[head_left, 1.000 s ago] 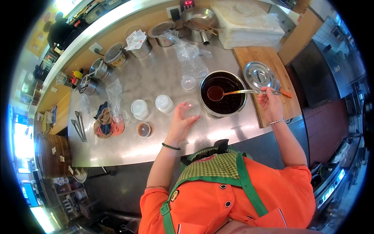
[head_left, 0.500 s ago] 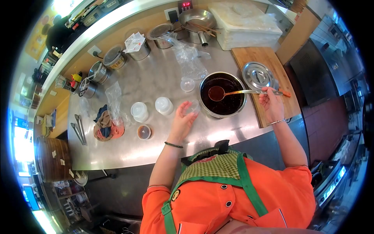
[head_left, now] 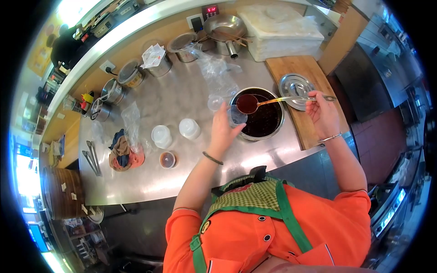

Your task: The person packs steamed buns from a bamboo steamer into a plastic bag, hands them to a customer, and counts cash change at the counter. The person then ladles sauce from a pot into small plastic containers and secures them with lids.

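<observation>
My left hand (head_left: 224, 126) is closed around a small clear plastic cup (head_left: 236, 116), tilted over the left rim of a steel pot (head_left: 282, 125). Dark reddish-brown sauce (head_left: 265, 119) stands in the pot. With my right hand (head_left: 322, 113) I grip the handle of a ladle (head_left: 248, 103); its bowl, full of sauce, is above the pot close beside the cup. To the left are white stacked cups or lids (head_left: 189, 129), another white stack (head_left: 161, 136) and a small cup of brown sauce (head_left: 167, 159).
A steel lid (head_left: 295, 90) lies on a wooden cutting board (head_left: 284, 68) at the right. Plastic bags (head_left: 216, 70), lidded pots (head_left: 131, 73), a pan (head_left: 226, 29) and a white foam box (head_left: 277, 38) line the back. Cloths (head_left: 123, 152) and tongs (head_left: 92, 157) lie left. Another person (head_left: 67, 45) is beyond the counter.
My left hand has brought the cup rightward to the pot's rim. The filled ladle has risen and shifted left, close to the cup.
</observation>
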A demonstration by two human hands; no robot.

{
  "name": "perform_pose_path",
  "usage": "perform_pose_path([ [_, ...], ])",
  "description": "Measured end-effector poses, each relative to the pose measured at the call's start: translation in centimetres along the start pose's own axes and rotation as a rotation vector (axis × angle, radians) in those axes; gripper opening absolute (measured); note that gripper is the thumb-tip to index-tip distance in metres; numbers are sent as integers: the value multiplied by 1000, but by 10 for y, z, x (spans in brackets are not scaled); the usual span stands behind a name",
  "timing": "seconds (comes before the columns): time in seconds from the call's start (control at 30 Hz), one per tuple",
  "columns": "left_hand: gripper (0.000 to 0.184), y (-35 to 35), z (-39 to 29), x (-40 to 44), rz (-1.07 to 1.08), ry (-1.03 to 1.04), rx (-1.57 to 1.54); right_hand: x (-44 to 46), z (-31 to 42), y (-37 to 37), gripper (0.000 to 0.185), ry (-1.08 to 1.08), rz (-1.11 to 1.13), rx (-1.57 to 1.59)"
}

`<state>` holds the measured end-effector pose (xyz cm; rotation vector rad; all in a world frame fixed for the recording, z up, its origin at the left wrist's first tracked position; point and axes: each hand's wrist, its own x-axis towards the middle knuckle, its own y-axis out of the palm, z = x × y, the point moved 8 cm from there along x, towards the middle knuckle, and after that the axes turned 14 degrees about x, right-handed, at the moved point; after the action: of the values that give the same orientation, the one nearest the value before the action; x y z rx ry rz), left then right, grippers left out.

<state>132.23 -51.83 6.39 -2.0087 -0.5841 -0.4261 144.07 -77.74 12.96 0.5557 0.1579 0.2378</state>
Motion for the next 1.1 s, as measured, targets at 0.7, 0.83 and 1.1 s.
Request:
perform_pose_path([
  [0.7, 95, 5, -1, -3, 3, -289, -409, -90, 41, 66, 18, -605, 652, -656],
  [0.83, 95, 10, 7, -8, -28, -285, -423, -109, 39, 81, 19, -790, 829, -861],
  [1.1, 93, -2, 19, -29, -42, -252, -422, -66, 5, 22, 12, -558, 368, -742],
])
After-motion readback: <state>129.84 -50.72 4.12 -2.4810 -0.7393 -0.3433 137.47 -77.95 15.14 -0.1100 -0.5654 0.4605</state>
